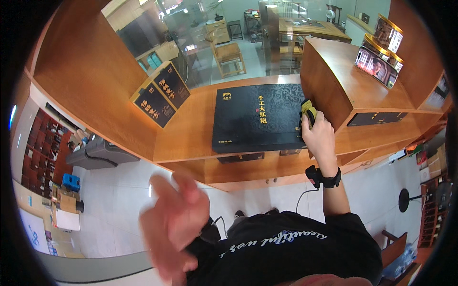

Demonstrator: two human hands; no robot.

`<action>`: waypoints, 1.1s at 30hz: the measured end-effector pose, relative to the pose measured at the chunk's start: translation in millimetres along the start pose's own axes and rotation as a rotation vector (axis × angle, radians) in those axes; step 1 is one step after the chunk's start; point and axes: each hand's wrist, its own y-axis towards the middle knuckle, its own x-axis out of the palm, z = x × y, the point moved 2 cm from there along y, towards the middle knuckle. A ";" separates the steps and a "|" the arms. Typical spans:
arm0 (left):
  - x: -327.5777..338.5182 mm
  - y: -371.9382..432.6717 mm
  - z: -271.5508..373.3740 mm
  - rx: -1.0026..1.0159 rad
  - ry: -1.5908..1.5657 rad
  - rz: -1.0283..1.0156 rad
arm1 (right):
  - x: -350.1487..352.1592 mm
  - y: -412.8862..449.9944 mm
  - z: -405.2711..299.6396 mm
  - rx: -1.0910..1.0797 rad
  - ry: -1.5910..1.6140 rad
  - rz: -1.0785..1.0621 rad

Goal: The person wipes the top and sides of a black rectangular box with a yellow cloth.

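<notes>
My right hand (318,134) grips a bunched yellow-green and black cloth (308,111). The cloth rests against the right edge of a large flat black gift box (243,114) with gold characters and an embossed swirl pattern. That box lies on a wooden shelf (189,143), near an upright wooden divider (325,82). Blurred and close to the camera, my left hand (175,221) hangs in the air in front of the shelf, fingers loosely bent and apart. Nothing shows in it, and it touches neither box nor shelf.
Two black-and-gold boxes (161,93) stand at the shelf's left. On the raised right section, a phone (377,67) leans against gold-lidded jars (388,34). Behind the shelf is a glass partition (200,46). Another black box (375,118) lies in the lower right compartment.
</notes>
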 end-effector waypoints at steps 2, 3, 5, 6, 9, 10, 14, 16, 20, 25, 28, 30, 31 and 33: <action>-32.0 -23.1 -40.9 -0.057 0.020 0.017 | 2.3 -0.5 8.5 -0.014 -0.034 0.013; -48.2 -32.2 -55.5 -0.092 0.044 0.024 | 4.0 -1.1 8.0 -0.002 -0.031 0.018; -80.6 -54.0 -92.4 -0.322 0.271 -0.016 | 6.0 -1.0 8.2 -0.011 -0.051 0.029; -93.5 -65.0 -107.0 -0.393 0.349 -0.037 | 4.6 -1.1 4.9 0.010 -0.057 0.020; -109.3 -95.6 -142.7 -0.679 0.337 0.086 | 7.3 -1.1 7.7 0.024 -0.101 0.033; -110.3 -102.9 -147.2 -0.700 0.424 0.028 | 8.1 -1.9 8.1 0.010 -0.096 0.053; -111.7 -122.4 -160.5 -0.733 0.672 -0.120 | 9.7 -3.5 2.9 -0.001 -0.106 0.083; -110.6 -127.2 -163.4 -0.752 0.703 -0.131 | 11.4 -6.1 5.2 0.007 -0.154 0.115; -112.7 -133.0 -165.2 -0.845 0.580 -0.120 | 11.4 -7.2 1.6 0.027 -0.177 0.141; -113.8 -134.1 -164.9 -0.767 0.589 -0.160 | 14.5 -8.2 0.9 0.037 -0.207 0.170; -112.8 -134.8 -166.2 -0.735 0.608 -0.194 | 12.7 -8.8 -1.2 0.044 -0.188 0.176; -111.5 -133.5 -164.1 -0.730 0.620 -0.216 | 12.7 -9.1 -0.6 0.050 -0.183 0.176; -112.0 -134.4 -164.6 -0.730 0.619 -0.217 | 13.0 -9.3 -0.1 0.053 -0.176 0.174; -112.7 -135.9 -166.8 -0.727 0.605 -0.211 | 13.0 -9.1 0.3 0.056 -0.175 0.174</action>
